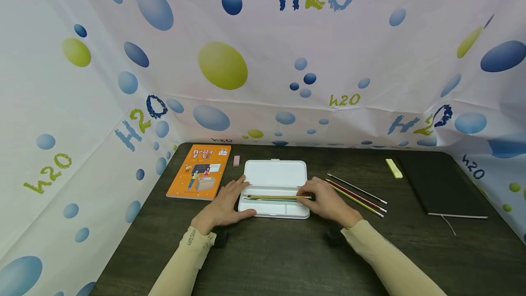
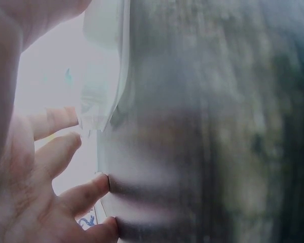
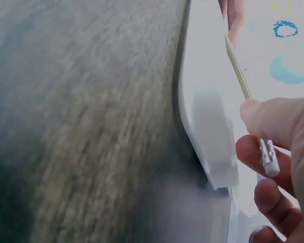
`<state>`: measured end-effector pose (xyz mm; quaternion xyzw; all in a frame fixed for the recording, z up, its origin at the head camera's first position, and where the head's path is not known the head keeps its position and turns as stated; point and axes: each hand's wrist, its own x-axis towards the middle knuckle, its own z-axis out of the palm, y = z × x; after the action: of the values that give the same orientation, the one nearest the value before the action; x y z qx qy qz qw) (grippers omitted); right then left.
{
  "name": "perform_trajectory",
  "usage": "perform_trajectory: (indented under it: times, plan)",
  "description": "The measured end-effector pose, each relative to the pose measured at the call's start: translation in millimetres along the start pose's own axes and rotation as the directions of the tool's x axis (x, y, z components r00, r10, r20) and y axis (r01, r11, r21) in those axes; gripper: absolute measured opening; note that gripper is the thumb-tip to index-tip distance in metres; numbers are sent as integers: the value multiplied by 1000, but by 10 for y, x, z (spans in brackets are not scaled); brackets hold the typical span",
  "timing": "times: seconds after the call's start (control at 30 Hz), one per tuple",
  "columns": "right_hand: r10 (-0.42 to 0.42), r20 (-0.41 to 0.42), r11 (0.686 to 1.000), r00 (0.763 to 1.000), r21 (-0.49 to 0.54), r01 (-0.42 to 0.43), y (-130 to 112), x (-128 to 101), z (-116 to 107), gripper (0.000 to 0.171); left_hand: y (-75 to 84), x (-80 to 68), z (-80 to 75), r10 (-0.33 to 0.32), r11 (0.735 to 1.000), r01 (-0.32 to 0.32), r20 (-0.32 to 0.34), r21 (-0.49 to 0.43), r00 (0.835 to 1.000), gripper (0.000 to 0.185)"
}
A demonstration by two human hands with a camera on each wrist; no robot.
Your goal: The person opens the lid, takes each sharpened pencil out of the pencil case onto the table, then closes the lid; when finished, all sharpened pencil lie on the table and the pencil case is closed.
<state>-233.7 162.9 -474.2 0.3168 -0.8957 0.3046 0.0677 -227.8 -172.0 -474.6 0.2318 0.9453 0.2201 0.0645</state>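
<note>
A white pencil case [image 1: 263, 212] lies open on the dark table, its lid [image 1: 275, 173] folded back. My right hand [image 1: 326, 199] pinches a yellow pencil [image 1: 275, 197] near its eraser end, over the right part of the case. In the right wrist view thumb and finger hold the pencil [image 3: 235, 63], its white eraser [image 3: 271, 168] sticking out past them. Just under it, a greenish pencil [image 1: 283, 200] shows in the tray. My left hand [image 1: 223, 203] rests at the case's left end, thumb by the front corner, fingers spread along the side.
Right of the case lie three pencils [image 1: 357, 194]. Farther right are a yellow-green eraser-like block [image 1: 394, 168] and a black notebook [image 1: 444, 186] with a ribbon. An orange book [image 1: 199, 172] and a small pink eraser [image 1: 236, 161] lie on the left. Printed cloth [image 1: 263, 58] hangs behind the table.
</note>
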Motion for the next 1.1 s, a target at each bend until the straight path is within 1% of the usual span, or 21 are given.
perform_trajectory:
  times: [0.2, 0.4, 0.5, 0.63, 0.8, 0.97, 1.1]
  plan:
    - [91, -54, 991, 994, 102, -85, 34, -86, -65, 9, -14, -3, 5, -7, 1000, 7, 6, 4, 1000, 92]
    - [160, -72, 974, 984, 174, -146, 96, -182, -147, 8, -20, 3, 8, -11, 1000, 11, 9, 6, 1000, 93]
    - [206, -82, 963, 975, 195, -187, 113, -225, -184, 9, -19, 0, 3, -16, 1000, 16, 17, 8, 1000, 93]
    - [276, -96, 945, 956, 210, -251, 152, -309, -243, 9, -22, -2, 5, -14, 1000, 13, 21, 6, 1000, 94]
    - [322, -140, 931, 936, 224, -287, 239, -496, -356, 8, -33, 1, 12, -9, 1000, 9, 18, -1, 1000, 94]
    - [337, -181, 928, 924, 230, -293, 347, -746, -498, 10, -50, 8, 13, -9, 1000, 9, 13, 1, 1000, 93]
    - [377, -205, 917, 903, 222, -332, 424, -937, -596, 12, -55, 7, 18, -9, 1000, 9, 14, 1, 1000, 93]
